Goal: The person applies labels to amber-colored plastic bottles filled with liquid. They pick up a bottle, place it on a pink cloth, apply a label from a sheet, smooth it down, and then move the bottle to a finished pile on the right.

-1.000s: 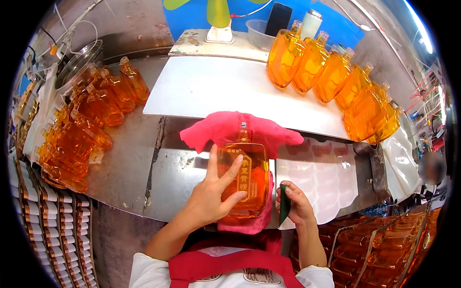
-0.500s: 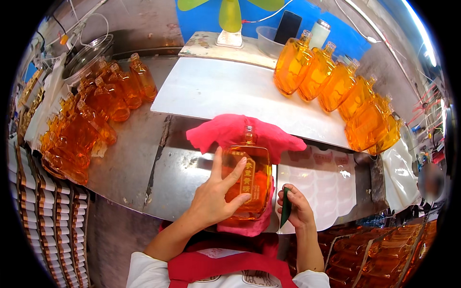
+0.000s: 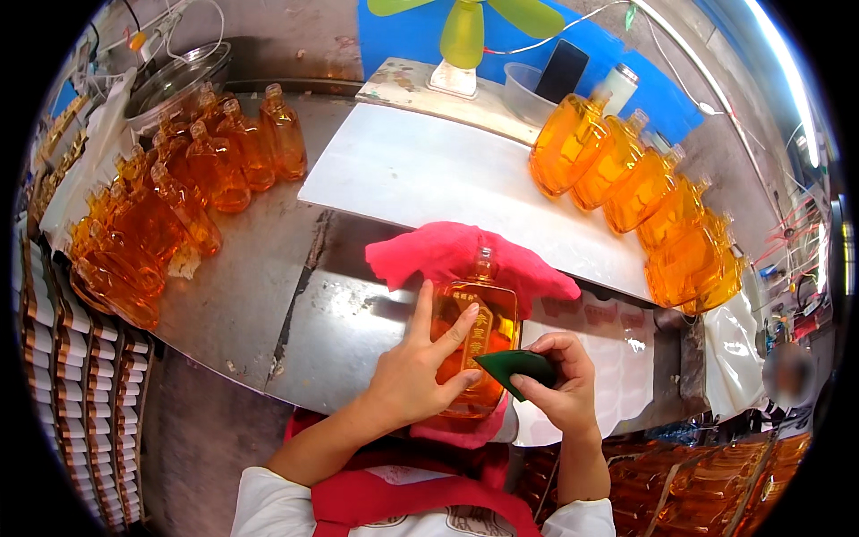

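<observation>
An amber glass bottle (image 3: 506,309) with a gold-lettered label (image 3: 479,336) lies flat on a pink cloth (image 3: 429,246), its clear neck pointing away from me. My left hand (image 3: 420,362) rests on the bottle's left side and label with fingers spread. In my right hand (image 3: 565,380) a dark green flat scraper (image 3: 519,365) is pinched between thumb and fingers. The scraper's pointed corner is over the right side of the label; whether it touches cannot be made out. Beside my right hand lies a sheet of clear labels (image 3: 617,358) on pale backing.
Filled amber bottles (image 3: 215,166) crowd the table's left; several more (image 3: 640,188) line the right end of a white board (image 3: 412,170). Behind stand a green-bladed fan (image 3: 463,36), a phone (image 3: 562,72) and a flask (image 3: 617,88). Stacked cartons (image 3: 80,385) are at lower left, crated bottles (image 3: 707,483) at lower right.
My right hand has moved up and left, bringing the green scraper from beside the bottle to over its label. The scraper has turned from edge-on to flat. My left hand stays on the bottle.
</observation>
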A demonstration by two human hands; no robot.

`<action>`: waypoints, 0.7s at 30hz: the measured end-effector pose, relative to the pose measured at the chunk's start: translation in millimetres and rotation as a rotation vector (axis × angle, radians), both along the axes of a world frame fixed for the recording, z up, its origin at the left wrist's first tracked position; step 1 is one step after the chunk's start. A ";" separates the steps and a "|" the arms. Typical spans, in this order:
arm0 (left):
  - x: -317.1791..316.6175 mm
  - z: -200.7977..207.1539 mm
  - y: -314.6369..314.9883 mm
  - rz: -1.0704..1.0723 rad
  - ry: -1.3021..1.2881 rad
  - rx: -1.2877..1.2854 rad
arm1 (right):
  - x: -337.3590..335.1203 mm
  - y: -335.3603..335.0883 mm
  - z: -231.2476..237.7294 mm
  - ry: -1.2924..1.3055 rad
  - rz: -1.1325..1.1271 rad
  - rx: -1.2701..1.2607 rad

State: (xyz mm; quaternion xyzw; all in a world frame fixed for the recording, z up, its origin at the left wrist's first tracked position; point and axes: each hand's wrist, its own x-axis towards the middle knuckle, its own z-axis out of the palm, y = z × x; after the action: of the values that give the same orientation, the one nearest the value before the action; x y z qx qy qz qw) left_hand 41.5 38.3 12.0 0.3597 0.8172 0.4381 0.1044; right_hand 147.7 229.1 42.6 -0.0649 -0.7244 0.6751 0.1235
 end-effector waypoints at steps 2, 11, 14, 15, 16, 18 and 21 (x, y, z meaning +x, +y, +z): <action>-0.7 -1.1 1.0 -0.003 0.017 0.014 | -1.4 -2.7 1.5 -0.012 -0.018 0.032; -3.3 -3.6 -0.2 -0.003 0.028 0.025 | -5.4 -3.7 0.1 -0.007 -0.053 0.178; -4.9 -5.7 0.0 -0.017 0.021 0.047 | -16.4 -8.7 14.7 0.010 0.017 0.461; -5.8 -5.5 -0.9 -0.023 0.012 0.047 | -24.2 -10.8 19.2 0.020 0.061 0.582; -6.6 -5.3 -1.1 -0.029 0.002 0.047 | -34.3 -12.4 21.6 0.018 0.022 0.644; -7.0 -4.3 -2.0 -0.018 -0.048 0.034 | -70.0 -4.9 25.0 0.165 -0.049 0.764; -7.9 -4.7 -0.4 -0.026 -0.078 0.087 | -104.7 11.0 27.1 0.180 -0.083 0.724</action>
State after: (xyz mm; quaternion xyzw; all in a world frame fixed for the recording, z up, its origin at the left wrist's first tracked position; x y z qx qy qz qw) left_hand 33.6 37.9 7.4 0.3571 0.7880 0.4854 0.1260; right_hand 42.9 240.1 69.7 0.0133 -0.8991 0.3728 0.2290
